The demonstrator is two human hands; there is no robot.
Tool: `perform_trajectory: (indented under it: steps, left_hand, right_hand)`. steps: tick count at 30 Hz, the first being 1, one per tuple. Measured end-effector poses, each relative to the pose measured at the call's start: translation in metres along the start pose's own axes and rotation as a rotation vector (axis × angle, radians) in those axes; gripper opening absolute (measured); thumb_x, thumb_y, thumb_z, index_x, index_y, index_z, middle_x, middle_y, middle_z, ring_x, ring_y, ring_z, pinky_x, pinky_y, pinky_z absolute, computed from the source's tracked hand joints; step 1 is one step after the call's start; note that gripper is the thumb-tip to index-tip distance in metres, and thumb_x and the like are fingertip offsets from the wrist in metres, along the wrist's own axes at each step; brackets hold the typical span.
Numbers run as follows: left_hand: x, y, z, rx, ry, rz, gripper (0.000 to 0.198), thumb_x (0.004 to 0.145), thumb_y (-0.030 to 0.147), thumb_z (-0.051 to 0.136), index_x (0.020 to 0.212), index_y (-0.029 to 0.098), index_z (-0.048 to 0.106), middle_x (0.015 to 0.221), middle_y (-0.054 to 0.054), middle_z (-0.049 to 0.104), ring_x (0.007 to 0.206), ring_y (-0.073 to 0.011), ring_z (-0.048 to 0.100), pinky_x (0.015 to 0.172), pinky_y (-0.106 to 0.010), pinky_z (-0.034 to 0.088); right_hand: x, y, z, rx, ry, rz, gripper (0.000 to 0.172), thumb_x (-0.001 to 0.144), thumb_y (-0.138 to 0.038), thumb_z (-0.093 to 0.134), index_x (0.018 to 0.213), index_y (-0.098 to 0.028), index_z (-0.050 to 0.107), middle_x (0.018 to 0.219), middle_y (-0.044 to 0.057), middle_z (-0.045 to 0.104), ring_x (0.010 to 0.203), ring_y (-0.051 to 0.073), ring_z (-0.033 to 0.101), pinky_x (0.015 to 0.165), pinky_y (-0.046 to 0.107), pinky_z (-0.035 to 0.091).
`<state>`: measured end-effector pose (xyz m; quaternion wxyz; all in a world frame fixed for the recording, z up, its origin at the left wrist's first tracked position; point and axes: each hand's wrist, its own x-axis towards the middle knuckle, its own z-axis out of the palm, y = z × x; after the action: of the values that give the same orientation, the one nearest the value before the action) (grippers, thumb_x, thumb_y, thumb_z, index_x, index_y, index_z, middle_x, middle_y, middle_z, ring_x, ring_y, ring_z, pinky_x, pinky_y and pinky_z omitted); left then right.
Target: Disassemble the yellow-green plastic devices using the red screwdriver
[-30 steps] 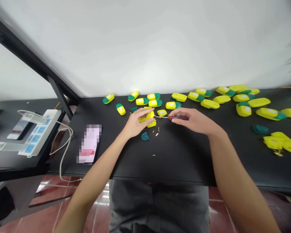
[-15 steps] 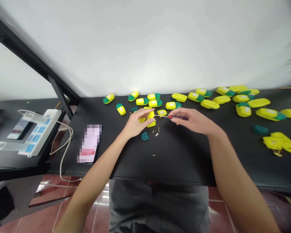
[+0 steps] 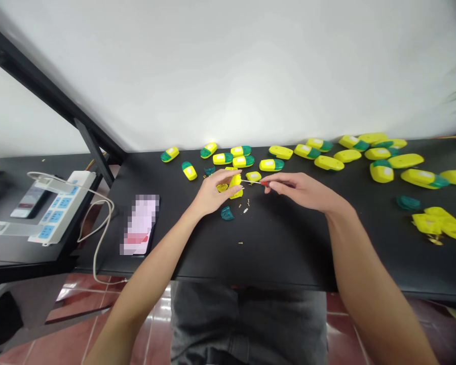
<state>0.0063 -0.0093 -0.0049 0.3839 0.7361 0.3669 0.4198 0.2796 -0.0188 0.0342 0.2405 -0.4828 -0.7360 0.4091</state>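
Observation:
Between the thumb and fingers of my left hand [image 3: 213,192] is a yellow plastic housing part [image 3: 235,181], held on edge above the table. My right hand [image 3: 298,188] grips a screwdriver [image 3: 265,183] by its dark red handle; the metal shaft points left and its tip meets the yellow part. Just below lie a dark green translucent cover [image 3: 227,213], a few small screws [image 3: 240,243] and a little whitish piece [image 3: 245,210]. Another yellow piece [image 3: 254,176] rests behind the shaft. Fingers of my left hand partly hide the held part.
Several yellow-and-green devices [image 3: 271,165] line the wall side of the black table [image 3: 281,248]. Loose yellow shells [image 3: 441,223] and a green cover [image 3: 408,203] lie at right. At left are a phone [image 3: 140,223], a power strip [image 3: 63,208] and a white cable [image 3: 99,248].
My right hand has turned slightly around the screwdriver, and its fingers now cover more of the handle. The left hand and the yellow part have barely moved.

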Motion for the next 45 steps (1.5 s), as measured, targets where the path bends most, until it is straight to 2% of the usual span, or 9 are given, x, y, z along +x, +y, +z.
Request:
perform_trajectory:
  steps: [4, 9, 13, 18, 27, 30, 34, 40, 45]
  left_hand:
    - [0.0, 0.0, 0.0, -0.005, 0.001, 0.012, 0.04, 0.092, 0.044, 0.074, 0.127, 0.025, 0.073, 0.123, -0.009, 0.073, 0.111, -0.0207, 0.069, 0.101, -0.037, 0.056]
    - [0.001, -0.001, 0.0, -0.001, -0.007, 0.021, 0.041, 0.091, 0.043, 0.075, 0.127, 0.024, 0.073, 0.124, -0.01, 0.073, 0.11, -0.0204, 0.069, 0.099, -0.036, 0.056]
    - [0.001, -0.001, 0.0, 0.002, -0.003, 0.042, 0.04, 0.092, 0.041, 0.074, 0.128, 0.024, 0.072, 0.126, -0.011, 0.072, 0.113, -0.0205, 0.068, 0.099, -0.036, 0.056]
    - [0.0, 0.0, -0.003, 0.064, -0.009, 0.074, 0.037, 0.092, 0.036, 0.073, 0.128, 0.025, 0.072, 0.125, -0.011, 0.072, 0.116, -0.0216, 0.066, 0.099, -0.037, 0.055]
    - [0.001, 0.001, -0.005, 0.12, 0.066, 0.039, 0.034, 0.095, 0.036, 0.068, 0.126, 0.026, 0.073, 0.123, -0.009, 0.069, 0.116, -0.0217, 0.064, 0.108, -0.041, 0.048]
    - [0.002, 0.004, -0.005, 0.019, 0.133, -0.021, 0.035, 0.096, 0.04, 0.067, 0.125, 0.023, 0.074, 0.12, -0.009, 0.07, 0.108, -0.0202, 0.066, 0.104, -0.038, 0.05]
    - [0.003, 0.012, -0.004, -0.316, 0.106, -0.217, 0.039, 0.096, 0.047, 0.066, 0.127, 0.026, 0.074, 0.118, -0.007, 0.074, 0.094, -0.0173, 0.069, 0.095, -0.035, 0.053]
    - [0.004, 0.023, -0.005, -0.699, 0.051, -0.364, 0.038, 0.09, 0.042, 0.076, 0.123, 0.024, 0.076, 0.12, -0.008, 0.077, 0.123, -0.0275, 0.068, 0.111, -0.041, 0.046]
    - [0.004, 0.017, -0.006, -0.687, -0.018, -0.336, 0.038, 0.087, 0.041, 0.08, 0.123, 0.028, 0.076, 0.127, -0.005, 0.076, 0.135, -0.029, 0.062, 0.118, -0.044, 0.042]
  right_hand:
    - [-0.001, -0.001, -0.002, -0.027, -0.011, 0.047, 0.049, 0.087, -0.065, 0.065, 0.11, -0.023, 0.078, 0.078, 0.005, 0.074, 0.071, 0.021, 0.065, 0.071, 0.036, 0.052]
    - [-0.001, -0.003, -0.003, -0.006, 0.025, -0.007, 0.047, 0.09, -0.063, 0.062, 0.109, -0.023, 0.078, 0.097, 0.008, 0.079, 0.087, 0.024, 0.07, 0.08, 0.037, 0.054]
    - [-0.001, -0.003, -0.003, -0.02, -0.001, 0.022, 0.048, 0.088, -0.063, 0.065, 0.109, -0.021, 0.077, 0.08, 0.006, 0.076, 0.071, 0.021, 0.068, 0.07, 0.036, 0.053]
    - [0.0, -0.001, -0.002, 0.017, 0.022, 0.003, 0.043, 0.09, -0.057, 0.064, 0.113, -0.023, 0.078, 0.108, 0.009, 0.08, 0.097, 0.026, 0.073, 0.085, 0.038, 0.055]
    - [-0.001, 0.001, -0.005, -0.049, -0.05, 0.04, 0.045, 0.093, -0.058, 0.057, 0.109, -0.021, 0.078, 0.097, 0.008, 0.079, 0.083, 0.021, 0.068, 0.078, 0.035, 0.054]
    - [0.0, 0.002, -0.006, -0.076, -0.112, 0.078, 0.045, 0.092, -0.059, 0.058, 0.103, -0.021, 0.079, 0.092, 0.008, 0.078, 0.081, 0.021, 0.068, 0.079, 0.036, 0.053]
    - [0.001, 0.003, -0.004, -0.011, 0.002, 0.087, 0.048, 0.088, -0.06, 0.064, 0.11, -0.021, 0.079, 0.104, 0.009, 0.079, 0.093, 0.025, 0.07, 0.086, 0.037, 0.054]
    - [0.001, -0.003, 0.003, 0.027, 0.068, 0.015, 0.06, 0.089, -0.068, 0.061, 0.122, -0.021, 0.078, 0.093, 0.008, 0.078, 0.063, 0.016, 0.058, 0.067, 0.035, 0.052]
    - [0.002, -0.009, 0.008, -0.032, 0.048, -0.045, 0.057, 0.094, -0.065, 0.057, 0.125, -0.022, 0.078, 0.082, 0.005, 0.075, 0.075, 0.02, 0.064, 0.072, 0.032, 0.05]
